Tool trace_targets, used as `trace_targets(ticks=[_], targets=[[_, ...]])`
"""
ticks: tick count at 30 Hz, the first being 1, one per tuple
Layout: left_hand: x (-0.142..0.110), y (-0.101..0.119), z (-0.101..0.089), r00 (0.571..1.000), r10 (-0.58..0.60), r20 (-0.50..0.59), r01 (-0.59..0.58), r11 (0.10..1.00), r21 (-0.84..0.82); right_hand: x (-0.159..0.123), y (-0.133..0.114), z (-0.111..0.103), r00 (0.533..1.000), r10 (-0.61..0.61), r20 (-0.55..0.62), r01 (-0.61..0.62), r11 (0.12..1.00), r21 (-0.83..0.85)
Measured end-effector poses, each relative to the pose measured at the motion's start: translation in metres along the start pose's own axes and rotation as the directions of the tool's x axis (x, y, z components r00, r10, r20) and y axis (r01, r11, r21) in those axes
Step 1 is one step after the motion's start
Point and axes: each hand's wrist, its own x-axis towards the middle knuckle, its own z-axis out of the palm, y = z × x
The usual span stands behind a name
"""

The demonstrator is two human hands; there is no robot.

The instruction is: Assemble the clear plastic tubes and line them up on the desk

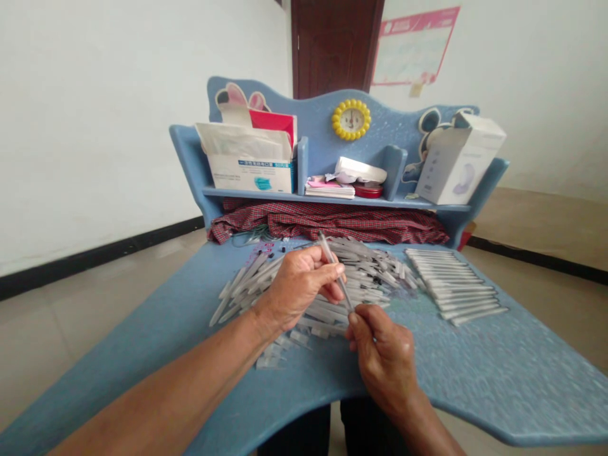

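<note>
Aloft, left hand point(301, 285) pinching plastic stick point(327, 251)

Left hand point(299, 285) curled, right hand point(384, 361) pinching

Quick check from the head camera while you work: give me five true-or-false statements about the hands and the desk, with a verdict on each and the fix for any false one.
1. The left hand pinches a slim translucent plastic stick. True.
2. The right hand lies flat and empty on the blue desk. False: it is raised, with its fingers at the stick's lower end.
3. A neat row of aligned sticks lies to the right of the loose pile. True.
4. The loose pile sits on the shelf. False: it lies on the desktop, below the shelf.
5. A red plaid cloth lies below the shelf, behind the pile. True.
</note>
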Motion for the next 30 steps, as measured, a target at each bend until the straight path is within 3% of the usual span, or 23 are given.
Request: trace_targets(ticks=[6,9,12,14,18,23,25,27,29,30], targets=[[0.000,0.003,-0.002,0.999,0.000,-0.034,0.002,0.999,0.051,0.007,-0.004,0.002,0.998,0.019,0.061,-0.018,0.999,-0.026],[0.002,0.009,-0.006,0.998,-0.036,-0.045,0.039,0.997,0.064,0.012,-0.007,-0.005,0.989,-0.101,0.104,0.109,0.992,-0.069],[0.005,0.014,-0.009,0.997,-0.057,-0.052,0.060,0.996,0.068,0.018,-0.010,-0.018,0.959,-0.275,0.068,0.282,0.946,-0.161],[0.006,0.015,-0.009,0.994,-0.100,-0.033,0.102,0.990,0.092,0.022,-0.012,-0.027,0.907,-0.414,0.080,0.418,0.864,-0.282],[0.004,0.010,-0.006,0.972,-0.221,0.079,0.212,0.971,0.106,0.031,-0.021,-0.039,0.746,-0.587,0.316,0.664,0.615,-0.425],[-0.001,0.005,0.001,0.946,-0.267,0.185,0.244,0.960,0.140,0.037,-0.033,-0.045,0.608,-0.692,0.389,0.787,0.461,-0.410],[-0.003,0.007,0.003,0.947,-0.244,0.208,0.211,0.962,0.172,0.039,-0.034,-0.054,0.577,-0.699,0.422,0.811,0.429,-0.398],[-0.004,0.009,0.005,0.946,-0.232,0.225,0.183,0.958,0.219,0.041,-0.029,-0.070,0.605,-0.643,0.470,0.794,0.443,-0.417],[-0.004,0.010,0.005,0.948,-0.233,0.218,0.170,0.947,0.273,0.045,-0.018,-0.092,0.704,-0.481,0.523,0.710,0.456,-0.537],[-0.003,0.010,0.005,0.951,-0.229,0.209,0.161,0.941,0.298,0.048,-0.010,-0.105,0.778,-0.348,0.524,0.629,0.452,-0.633]])
